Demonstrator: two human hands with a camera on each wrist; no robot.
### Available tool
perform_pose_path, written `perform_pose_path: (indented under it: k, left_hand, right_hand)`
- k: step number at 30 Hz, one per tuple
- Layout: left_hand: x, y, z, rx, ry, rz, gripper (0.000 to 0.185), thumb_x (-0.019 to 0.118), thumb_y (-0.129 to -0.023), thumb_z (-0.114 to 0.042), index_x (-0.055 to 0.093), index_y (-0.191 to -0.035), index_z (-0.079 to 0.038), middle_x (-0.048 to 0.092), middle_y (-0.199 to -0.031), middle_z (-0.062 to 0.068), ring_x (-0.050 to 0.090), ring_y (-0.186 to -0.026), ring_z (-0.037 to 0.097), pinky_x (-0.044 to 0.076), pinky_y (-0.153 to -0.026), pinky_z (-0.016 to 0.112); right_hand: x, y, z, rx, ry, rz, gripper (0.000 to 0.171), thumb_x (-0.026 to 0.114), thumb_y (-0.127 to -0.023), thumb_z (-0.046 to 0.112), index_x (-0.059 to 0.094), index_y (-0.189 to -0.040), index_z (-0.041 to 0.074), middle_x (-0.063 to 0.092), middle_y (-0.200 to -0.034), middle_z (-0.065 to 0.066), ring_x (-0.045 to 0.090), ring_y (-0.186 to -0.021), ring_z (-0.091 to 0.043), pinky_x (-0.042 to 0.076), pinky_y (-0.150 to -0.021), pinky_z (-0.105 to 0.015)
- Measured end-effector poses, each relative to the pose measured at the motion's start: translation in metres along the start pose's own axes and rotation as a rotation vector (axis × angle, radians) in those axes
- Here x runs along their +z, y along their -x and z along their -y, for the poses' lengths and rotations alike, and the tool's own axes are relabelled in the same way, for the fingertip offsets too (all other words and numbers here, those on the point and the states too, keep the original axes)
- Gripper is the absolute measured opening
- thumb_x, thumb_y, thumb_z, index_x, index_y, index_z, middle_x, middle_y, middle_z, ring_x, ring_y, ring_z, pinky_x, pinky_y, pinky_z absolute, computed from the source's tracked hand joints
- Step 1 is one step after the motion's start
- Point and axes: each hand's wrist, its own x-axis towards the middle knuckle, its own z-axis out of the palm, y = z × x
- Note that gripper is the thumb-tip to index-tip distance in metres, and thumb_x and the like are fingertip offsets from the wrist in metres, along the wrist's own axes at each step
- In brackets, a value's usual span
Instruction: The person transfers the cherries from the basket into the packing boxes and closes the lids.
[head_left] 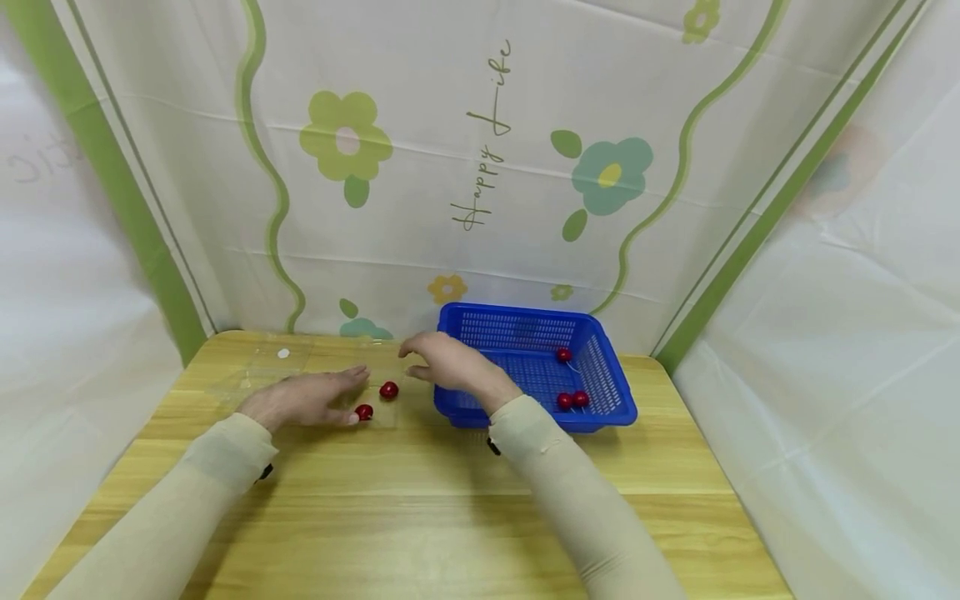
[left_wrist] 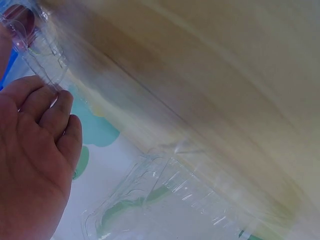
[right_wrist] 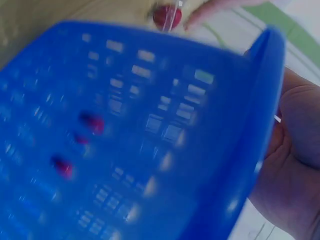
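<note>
While left hand (head_left: 303, 398) rests flat, glossy red cherries (head_left: 388, 389), clear tray (head_left: 300, 375)

Five red cherries show in all: three lie in the one blue basket (head_left: 609, 379), at (head_left: 563, 355), (head_left: 565, 401) and (head_left: 581, 398), and two sit in the one clear plastic container (head_left: 258, 367), at (head_left: 388, 389) and (head_left: 363, 412).

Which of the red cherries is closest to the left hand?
The cherry beside the left hand's fingertips; another lies farther off, and three sit in the blue basket.
</note>
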Motion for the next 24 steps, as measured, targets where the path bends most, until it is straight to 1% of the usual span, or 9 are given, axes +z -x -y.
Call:
perform_pose_path:
  k: [3, 7, 11, 15, 19, 22, 24]
  left_hand:
    - [0.0, 0.0, -0.001, 0.007, 0.0, -0.003, 0.093, 0.079, -0.113, -0.044, 0.037, -0.18, 0.006, 0.031, -0.19, 0.032, 0.043, -0.17, 0.061, 0.04, -0.139, 0.076]
    - [0.0, 0.001, -0.003, 0.006, 0.006, -0.001, 0.093, 0.079, -0.113, -0.043, 0.036, -0.18, 0.006, 0.03, -0.19, 0.032, 0.041, -0.17, 0.061, 0.039, -0.139, 0.076]
    - [0.0, 0.0, -0.003, 0.005, 0.004, 0.0, 0.092, 0.078, -0.114, -0.042, 0.035, -0.18, 0.006, 0.029, -0.19, 0.032, 0.041, -0.171, 0.061, 0.038, -0.14, 0.076]
    - [0.002, -0.001, -0.003, 0.006, 0.003, 0.001, 0.091, 0.077, -0.115, -0.041, 0.036, -0.18, 0.006, 0.029, -0.19, 0.032, 0.041, -0.171, 0.06, 0.038, -0.14, 0.076]
    - [0.002, -0.001, -0.002, 0.004, 0.003, 0.002, 0.091, 0.078, -0.115, -0.042, 0.036, -0.18, 0.006, 0.029, -0.191, 0.031, 0.04, -0.172, 0.06, 0.038, -0.14, 0.076]
    - [0.002, -0.001, -0.002, 0.0, 0.004, 0.004, 0.091, 0.078, -0.114, -0.042, 0.036, -0.18, 0.005, 0.029, -0.191, 0.031, 0.039, -0.172, 0.06, 0.038, -0.141, 0.075]
    - [0.002, -0.001, -0.002, -0.003, 0.005, 0.006, 0.091, 0.078, -0.114, -0.042, 0.036, -0.18, 0.005, 0.029, -0.191, 0.031, 0.039, -0.172, 0.06, 0.037, -0.141, 0.075]
  right_hand:
    - [-0.007, 0.004, -0.014, 0.033, -0.035, -0.017, 0.039, 0.074, -0.118, 0.019, 0.073, -0.155, 0.008, 0.077, -0.159, -0.011, 0.074, -0.148, -0.029, 0.062, -0.127, -0.045]
    - [-0.014, 0.01, -0.034, 0.062, -0.071, -0.036, 0.038, 0.071, -0.119, 0.019, 0.072, -0.155, 0.005, 0.076, -0.159, -0.015, 0.072, -0.15, -0.034, 0.06, -0.129, -0.05]
    - [-0.017, 0.015, -0.051, 0.098, -0.082, -0.054, 0.037, 0.067, -0.122, 0.022, 0.073, -0.154, 0.005, 0.076, -0.157, -0.016, 0.07, -0.151, -0.036, 0.058, -0.131, -0.052]
    - [-0.016, 0.02, -0.065, 0.154, -0.077, -0.058, 0.037, 0.065, -0.123, 0.025, 0.074, -0.153, 0.006, 0.077, -0.156, -0.014, 0.071, -0.15, -0.033, 0.058, -0.132, -0.051]
    - [-0.012, 0.024, -0.075, 0.2, -0.098, -0.042, 0.037, 0.066, -0.122, 0.024, 0.074, -0.153, 0.005, 0.077, -0.156, -0.015, 0.071, -0.15, -0.034, 0.058, -0.132, -0.051]
    - [-0.008, 0.026, -0.081, 0.218, -0.1, -0.018, 0.038, 0.066, -0.122, 0.023, 0.073, -0.154, 0.004, 0.075, -0.159, -0.017, 0.07, -0.152, -0.035, 0.057, -0.132, -0.052]
    - [-0.004, 0.026, -0.084, 0.212, -0.081, -0.004, 0.039, 0.067, -0.122, 0.023, 0.073, -0.155, 0.003, 0.075, -0.159, -0.017, 0.07, -0.152, -0.035, 0.057, -0.133, -0.052]
